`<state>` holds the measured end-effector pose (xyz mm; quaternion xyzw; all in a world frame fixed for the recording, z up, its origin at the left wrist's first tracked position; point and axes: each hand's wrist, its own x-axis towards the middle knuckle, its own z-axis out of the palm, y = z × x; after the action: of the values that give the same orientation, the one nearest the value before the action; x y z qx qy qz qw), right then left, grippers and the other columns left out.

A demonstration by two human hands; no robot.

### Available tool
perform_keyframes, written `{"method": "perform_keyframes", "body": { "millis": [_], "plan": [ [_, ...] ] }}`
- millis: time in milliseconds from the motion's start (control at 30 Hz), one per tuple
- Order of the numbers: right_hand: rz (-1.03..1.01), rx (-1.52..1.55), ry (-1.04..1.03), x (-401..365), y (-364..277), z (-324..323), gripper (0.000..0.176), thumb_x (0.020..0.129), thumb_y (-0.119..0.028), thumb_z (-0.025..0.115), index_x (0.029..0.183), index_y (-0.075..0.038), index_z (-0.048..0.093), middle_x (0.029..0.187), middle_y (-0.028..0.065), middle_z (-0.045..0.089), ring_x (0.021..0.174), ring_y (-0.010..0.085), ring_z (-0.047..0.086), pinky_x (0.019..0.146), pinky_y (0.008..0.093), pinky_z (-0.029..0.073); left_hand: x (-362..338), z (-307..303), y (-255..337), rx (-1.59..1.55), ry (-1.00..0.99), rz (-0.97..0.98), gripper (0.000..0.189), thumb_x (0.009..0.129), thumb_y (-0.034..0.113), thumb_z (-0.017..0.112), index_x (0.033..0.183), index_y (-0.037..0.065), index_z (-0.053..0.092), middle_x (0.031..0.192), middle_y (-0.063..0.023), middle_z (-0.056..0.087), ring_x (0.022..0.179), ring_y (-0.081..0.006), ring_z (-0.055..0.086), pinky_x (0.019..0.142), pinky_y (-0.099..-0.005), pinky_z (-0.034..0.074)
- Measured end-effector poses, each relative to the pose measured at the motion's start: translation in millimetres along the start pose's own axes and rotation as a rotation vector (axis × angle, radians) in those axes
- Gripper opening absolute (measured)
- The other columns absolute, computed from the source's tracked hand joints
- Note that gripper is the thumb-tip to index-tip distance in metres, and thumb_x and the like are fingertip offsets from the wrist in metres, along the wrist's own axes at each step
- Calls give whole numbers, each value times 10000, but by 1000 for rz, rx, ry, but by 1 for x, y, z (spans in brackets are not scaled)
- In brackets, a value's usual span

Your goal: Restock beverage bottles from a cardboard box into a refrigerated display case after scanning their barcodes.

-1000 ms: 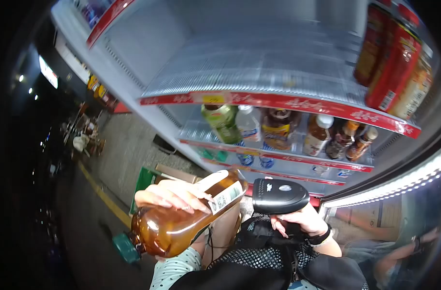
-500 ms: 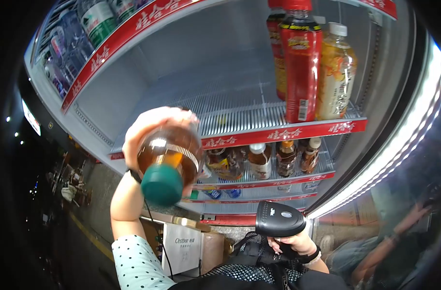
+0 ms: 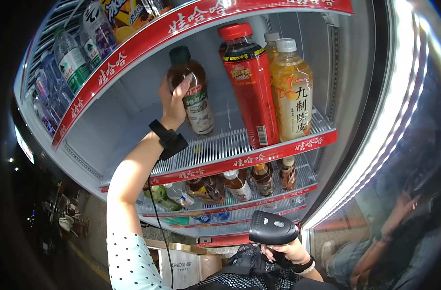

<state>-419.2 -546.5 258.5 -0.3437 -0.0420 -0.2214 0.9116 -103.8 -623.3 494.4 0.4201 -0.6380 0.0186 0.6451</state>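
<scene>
The left hand [image 3: 173, 104] is wrapped round a brown tea bottle [image 3: 194, 96] with a dark green cap, fingers closed on its left side. The bottle stands upright on the wire shelf [image 3: 215, 147] of an open drinks fridge, towards the far left of the row. Just to its right stand a tall red-labelled bottle [image 3: 249, 87] and a yellow drink bottle [image 3: 292, 92]. A black strap [image 3: 168, 139] sits on the wrist, with a thin cable [image 3: 155, 217] hanging down. Low and near, the right hand [image 3: 288, 253] grips the handle of a black barcode scanner [image 3: 272, 228]. Smaller bottles [image 3: 237, 183] fill the shelf below.
</scene>
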Motion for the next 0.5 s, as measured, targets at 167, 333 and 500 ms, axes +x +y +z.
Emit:
{"method": "perform_keyframes", "body": {
  "millis": [167,333,500],
  "plan": [
    [-98,34,115,8,3,-6,271,782,-93,566,974,79,480,742,136,547,554,157,525,467,262,448,20,9,-34,-250,159,-235,411,787,302,523,1027,-31,503,854,-101,582,724,-167,572,653,-291,458],
    [-101,37,133,15,4,-5,267,780,-97,573,965,74,485,736,129,548,551,153,525,461,258,444,25,8,-36,-543,40,-385,420,790,368,494,1038,30,504,891,-93,580,754,-190,570,670,-303,469],
    [-38,66,113,31,10,4,290,776,-112,584,977,72,486,715,120,548,544,168,526,477,267,451,24,18,-44,-412,284,-292,507,764,431,505,1078,32,491,960,-104,564,918,-200,527,847,-324,402]
  ]
}}
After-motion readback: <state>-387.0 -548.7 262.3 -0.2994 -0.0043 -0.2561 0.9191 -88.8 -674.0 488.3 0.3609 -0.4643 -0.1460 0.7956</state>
